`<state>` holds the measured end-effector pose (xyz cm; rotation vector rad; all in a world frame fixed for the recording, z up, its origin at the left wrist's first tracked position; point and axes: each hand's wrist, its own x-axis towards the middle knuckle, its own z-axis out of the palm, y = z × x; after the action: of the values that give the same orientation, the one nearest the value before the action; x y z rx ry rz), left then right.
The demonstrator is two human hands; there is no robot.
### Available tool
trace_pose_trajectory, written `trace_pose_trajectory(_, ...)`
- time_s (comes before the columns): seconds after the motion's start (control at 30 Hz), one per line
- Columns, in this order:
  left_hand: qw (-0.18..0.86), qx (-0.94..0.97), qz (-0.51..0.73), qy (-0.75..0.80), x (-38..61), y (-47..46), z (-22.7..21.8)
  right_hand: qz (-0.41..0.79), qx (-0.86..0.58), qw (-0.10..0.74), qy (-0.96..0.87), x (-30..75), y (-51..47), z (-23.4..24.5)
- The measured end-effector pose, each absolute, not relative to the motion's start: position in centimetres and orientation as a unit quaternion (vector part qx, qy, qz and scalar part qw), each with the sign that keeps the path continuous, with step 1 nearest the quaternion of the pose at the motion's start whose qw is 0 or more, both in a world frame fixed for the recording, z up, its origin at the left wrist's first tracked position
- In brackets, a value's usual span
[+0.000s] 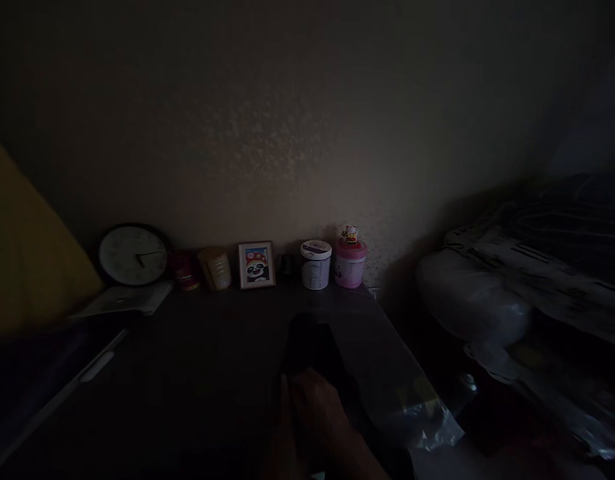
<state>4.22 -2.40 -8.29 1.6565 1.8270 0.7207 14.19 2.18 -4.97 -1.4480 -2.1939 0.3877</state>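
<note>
A black, soft-looking item (314, 340) lies on the dark table, its kind lost in the gloom. My right hand (320, 400) rests on its near part with the fingers curled in and closed on it. Close beside, on the left, is my left hand (286, 417); one finger or thumb of it points forward, and the other fingers fade into the darkness. Whether the left hand grips the black item I cannot tell.
Along the wall stand a round clock (132, 255), a red container (185, 270), a tan container (216, 269), a framed panda picture (257, 265), a white tub (316, 265) and a pink tub (350, 268) bearing a cat figurine (350, 234). Clear plastic (427, 423) covers the right edge. Bundles (472, 293) lie right.
</note>
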Motion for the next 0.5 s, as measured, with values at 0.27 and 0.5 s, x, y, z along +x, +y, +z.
trace_pose_trajectory(0.27,0.307,0.612,0.279,0.674,3.8,-2.0,-8.2,0.210,-0.517,0.245,-0.793,14.8,2.4,-5.5)
trace_pose_trajectory(0.5,0.316,0.601,0.308,0.666,3.9,-2.2,-8.7,0.176,-0.462,0.291,-0.819,16.4,3.6,-5.5)
